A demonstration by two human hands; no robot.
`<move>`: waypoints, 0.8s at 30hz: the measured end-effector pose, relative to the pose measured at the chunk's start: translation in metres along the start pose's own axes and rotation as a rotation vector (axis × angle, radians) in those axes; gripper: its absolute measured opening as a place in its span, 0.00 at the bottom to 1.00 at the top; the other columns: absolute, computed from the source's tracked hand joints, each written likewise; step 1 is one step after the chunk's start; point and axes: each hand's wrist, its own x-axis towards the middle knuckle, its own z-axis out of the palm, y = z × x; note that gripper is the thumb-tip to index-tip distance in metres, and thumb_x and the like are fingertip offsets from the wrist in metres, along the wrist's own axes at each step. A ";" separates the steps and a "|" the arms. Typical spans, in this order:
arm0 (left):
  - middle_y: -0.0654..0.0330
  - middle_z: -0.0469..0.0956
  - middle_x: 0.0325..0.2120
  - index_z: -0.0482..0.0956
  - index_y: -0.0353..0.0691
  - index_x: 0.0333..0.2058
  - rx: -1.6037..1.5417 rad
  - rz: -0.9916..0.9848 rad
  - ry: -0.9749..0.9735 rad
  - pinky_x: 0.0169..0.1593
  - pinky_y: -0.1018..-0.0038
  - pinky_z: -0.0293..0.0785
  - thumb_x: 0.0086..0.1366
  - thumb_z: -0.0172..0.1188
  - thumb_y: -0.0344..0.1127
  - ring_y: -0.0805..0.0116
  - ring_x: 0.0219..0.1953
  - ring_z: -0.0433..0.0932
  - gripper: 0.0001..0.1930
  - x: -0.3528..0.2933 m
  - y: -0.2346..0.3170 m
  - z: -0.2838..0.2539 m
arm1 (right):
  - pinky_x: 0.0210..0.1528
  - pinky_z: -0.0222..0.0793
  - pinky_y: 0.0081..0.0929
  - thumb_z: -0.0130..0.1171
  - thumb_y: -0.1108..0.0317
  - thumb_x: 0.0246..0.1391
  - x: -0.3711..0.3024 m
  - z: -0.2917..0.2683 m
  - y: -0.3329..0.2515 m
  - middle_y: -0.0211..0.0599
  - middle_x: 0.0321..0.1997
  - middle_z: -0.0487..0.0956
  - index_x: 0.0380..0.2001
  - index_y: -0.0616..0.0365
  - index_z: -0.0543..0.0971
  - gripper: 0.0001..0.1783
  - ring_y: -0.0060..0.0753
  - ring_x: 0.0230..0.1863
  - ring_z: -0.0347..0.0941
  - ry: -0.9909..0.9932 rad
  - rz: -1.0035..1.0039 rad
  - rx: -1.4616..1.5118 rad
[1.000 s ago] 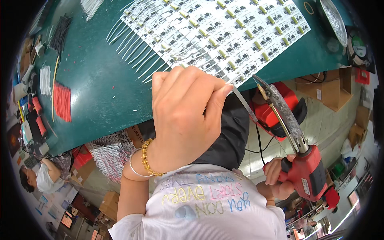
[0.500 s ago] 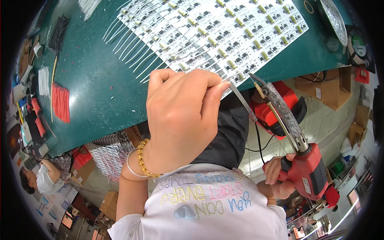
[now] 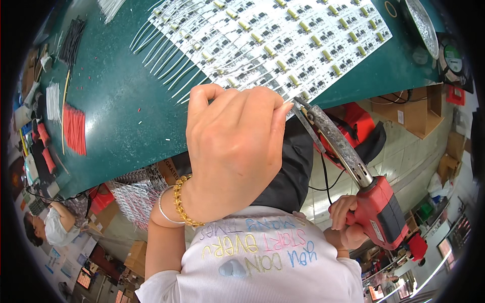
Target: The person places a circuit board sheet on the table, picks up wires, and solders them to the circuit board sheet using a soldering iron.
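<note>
My left hand (image 3: 235, 134), closed in a pinch at the near corner of a white circuit board panel (image 3: 328, 83), holds slim metal tweezers (image 3: 309, 129). Their flat shank sticks out to the lower right of the fingertips; what their tips grip is hidden. In my right hand (image 3: 348, 222) is a red and black soldering gun (image 3: 383, 214). Its tip touches or nearly touches the board corner beside my left fingertips. Rows of yellow parts and small black chips cover the panel. Several white wires (image 3: 169, 70) fan out from its left edge.
Red wires (image 3: 75, 130), black wires (image 3: 72, 43) and white wires (image 3: 53, 101) lie bundled on the green table (image 3: 126, 136). A metal dish (image 3: 422, 28) stands at the far right. Below the table edge are a red bag (image 3: 358, 126) and a cardboard box (image 3: 414, 113).
The soldering gun has moved left and its tip has come to the board corner beside my left fingertips. My left hand has barely shifted.
</note>
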 end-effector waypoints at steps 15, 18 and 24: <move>0.67 0.76 0.16 0.77 0.41 0.22 0.010 0.020 -0.008 0.39 0.75 0.62 0.50 0.66 0.25 0.74 0.17 0.70 0.06 0.001 -0.001 -0.003 | 0.16 0.58 0.20 0.54 0.37 0.51 0.011 0.006 -0.012 0.24 0.11 0.66 0.51 0.64 0.63 0.40 0.22 0.11 0.63 -0.001 0.005 0.133; 0.65 0.76 0.16 0.78 0.39 0.22 -0.032 0.033 0.190 0.40 0.74 0.63 0.49 0.67 0.24 0.72 0.19 0.71 0.05 0.004 -0.005 -0.013 | 0.16 0.58 0.20 0.53 0.37 0.52 0.013 0.004 -0.012 0.24 0.11 0.66 0.52 0.64 0.62 0.41 0.22 0.11 0.63 0.006 0.002 0.193; 0.66 0.72 0.15 0.77 0.40 0.21 -0.103 -0.007 0.016 0.40 0.74 0.62 0.48 0.66 0.23 0.72 0.19 0.68 0.06 0.000 0.006 -0.010 | 0.16 0.58 0.19 0.54 0.38 0.52 0.008 0.002 -0.007 0.25 0.11 0.66 0.52 0.63 0.62 0.40 0.22 0.11 0.63 -0.002 -0.013 0.225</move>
